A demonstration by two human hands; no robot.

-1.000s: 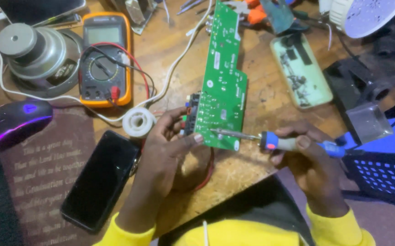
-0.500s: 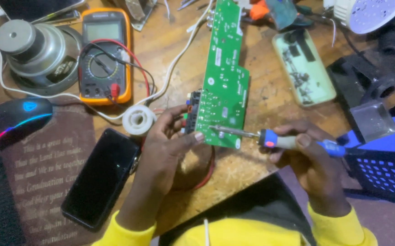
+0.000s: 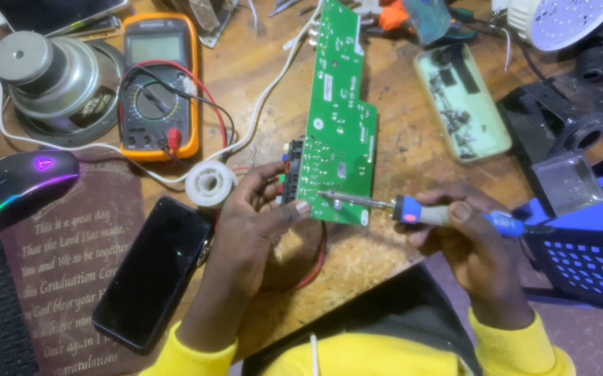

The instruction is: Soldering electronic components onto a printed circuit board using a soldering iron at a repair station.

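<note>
— Hands first: what has each grip got in the head view?

— Left hand (image 3: 256, 233) closes on the lower edge of the green circuit board (image 3: 336, 132), holding it over the wooden tabletop (image 3: 392, 118). Right hand (image 3: 472, 244) wraps the blue-handled soldering iron (image 3: 413, 209), its tip touching the board near the left thumb.

— Risk?

— I'd judge that if the tip slides, it could burn that thumb or bridge neighbouring joints.

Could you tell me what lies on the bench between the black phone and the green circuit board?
In the head view, the white solder reel and the left hand lie between the black phone and the green circuit board.
</note>
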